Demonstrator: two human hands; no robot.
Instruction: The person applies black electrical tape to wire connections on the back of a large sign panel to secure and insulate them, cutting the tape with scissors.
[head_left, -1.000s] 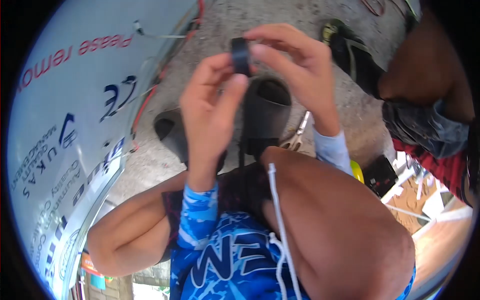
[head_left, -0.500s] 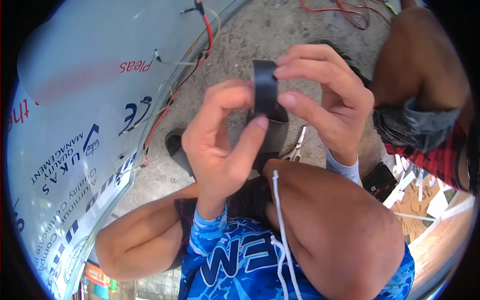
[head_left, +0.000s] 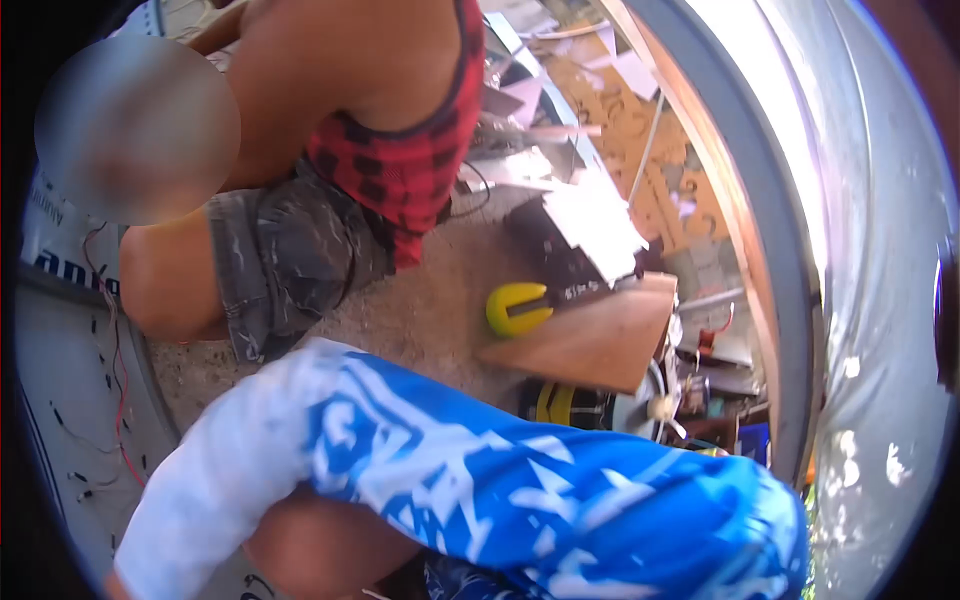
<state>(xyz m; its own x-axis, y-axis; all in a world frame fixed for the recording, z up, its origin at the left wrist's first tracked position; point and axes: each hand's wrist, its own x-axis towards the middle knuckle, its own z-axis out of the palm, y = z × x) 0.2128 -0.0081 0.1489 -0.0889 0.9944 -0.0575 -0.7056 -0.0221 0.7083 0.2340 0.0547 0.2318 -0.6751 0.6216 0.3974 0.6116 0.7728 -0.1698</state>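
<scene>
My right arm in its blue and white sleeve (head_left: 450, 420) crosses the lower part of the head view, bent so that the pale forearm (head_left: 215, 480) runs down to the bottom left corner. Only a sliver of skin shows past the cuff; the right hand itself lies outside the picture. My left hand is also out of view, and so is the black roll of tape that both hands held before. Under the forearm, part of my bare knee (head_left: 330, 545) can be seen.
Close by sits a co-worker in a red checked top (head_left: 400, 150) and grey shorts (head_left: 290, 250). A yellow-green slotted object (head_left: 515, 310), a wooden board (head_left: 610, 335) and a dark box (head_left: 560, 240) stand to the right. Wires (head_left: 118, 370) run along the sheet at left.
The view has swung to the right. Both hands and the tape roll have gone out of the picture; my right sleeve, the co-worker and the clutter on the right have come in.
</scene>
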